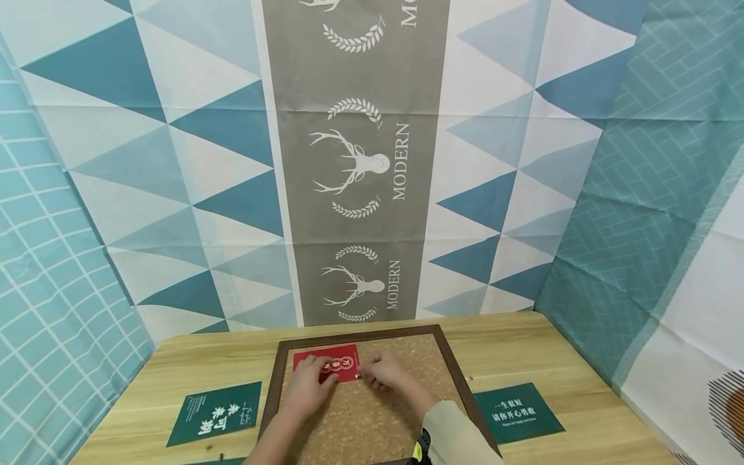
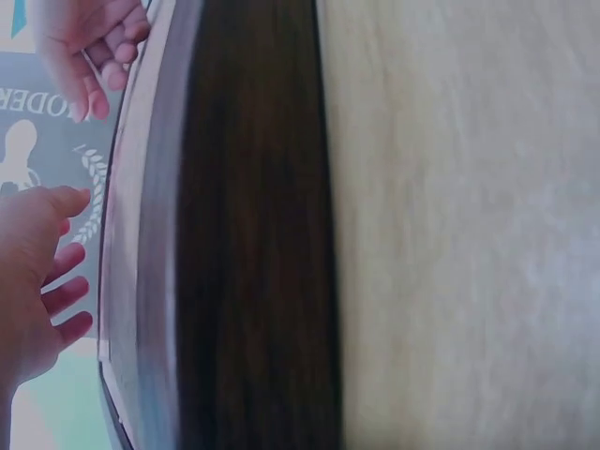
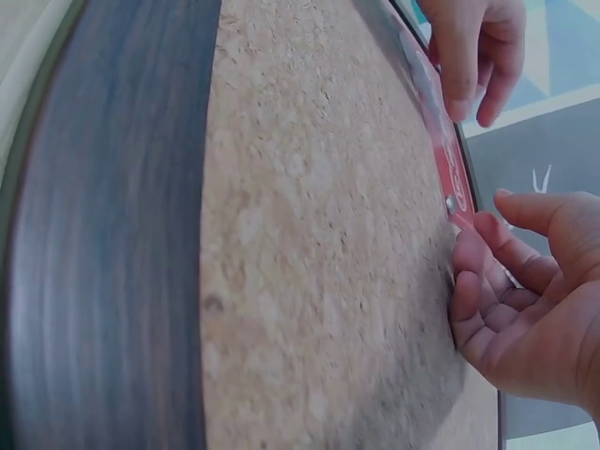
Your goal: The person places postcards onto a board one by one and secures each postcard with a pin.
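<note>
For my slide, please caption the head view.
Both hands, left and right, hold a red card on a framed cork board.

The person works with two bare hands, without gloves or rings. The left hand (image 1: 307,385) leads into a bare forearm with no sleeve showing. The right hand (image 1: 385,371) comes out of a loose, pale beige sleeve (image 1: 456,433), and a dark band or strap (image 1: 422,445) sits at its edge near the wrist.

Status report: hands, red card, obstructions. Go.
Left hand pressing red card flat on cork board. Right hand at the card's right edge, fingertips on a small pin. Nothing in the way; green cards lie off the board.
</note>
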The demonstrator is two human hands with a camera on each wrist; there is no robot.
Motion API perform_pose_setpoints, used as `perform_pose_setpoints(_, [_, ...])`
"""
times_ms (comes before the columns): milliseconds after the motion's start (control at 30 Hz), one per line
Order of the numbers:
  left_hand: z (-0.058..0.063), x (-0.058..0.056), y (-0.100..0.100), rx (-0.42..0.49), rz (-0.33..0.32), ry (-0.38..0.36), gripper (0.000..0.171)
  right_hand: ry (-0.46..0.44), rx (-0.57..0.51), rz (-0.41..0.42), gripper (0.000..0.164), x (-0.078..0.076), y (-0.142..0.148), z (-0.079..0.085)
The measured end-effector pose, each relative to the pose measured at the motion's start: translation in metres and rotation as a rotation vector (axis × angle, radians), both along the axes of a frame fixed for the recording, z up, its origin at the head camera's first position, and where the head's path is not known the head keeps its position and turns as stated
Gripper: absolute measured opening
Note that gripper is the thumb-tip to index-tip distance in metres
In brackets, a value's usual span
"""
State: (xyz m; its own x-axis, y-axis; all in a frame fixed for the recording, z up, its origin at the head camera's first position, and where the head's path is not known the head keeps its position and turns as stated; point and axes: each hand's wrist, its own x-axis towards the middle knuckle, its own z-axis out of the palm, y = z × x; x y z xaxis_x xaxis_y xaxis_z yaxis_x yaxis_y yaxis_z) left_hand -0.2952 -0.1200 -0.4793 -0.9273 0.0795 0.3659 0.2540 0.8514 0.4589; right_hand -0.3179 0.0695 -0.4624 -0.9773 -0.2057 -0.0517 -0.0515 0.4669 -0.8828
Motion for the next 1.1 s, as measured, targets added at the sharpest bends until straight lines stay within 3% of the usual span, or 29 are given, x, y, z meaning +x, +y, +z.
perform_pose_setpoints(500, [0.019, 0.013, -0.023, 0.118, 0.038, -0.045, 0.047, 0.052, 0.055, -0.007, 0.02, 0.003, 0.021, 0.022])
perform_pose_setpoints(900, [0.019, 0.02, -0.043, 0.188, 0.112, -0.115, 0.051, 0.065, 0.047, -0.005, 0.028, 0.01, 0.055, 0.039])
perform_pose_setpoints(1100, [0.017, 0.022, -0.057, 0.168, 0.146, -0.117, 0.053, 0.1, 0.058, -0.072, 0.026, 0.012, 0.075, 0.047])
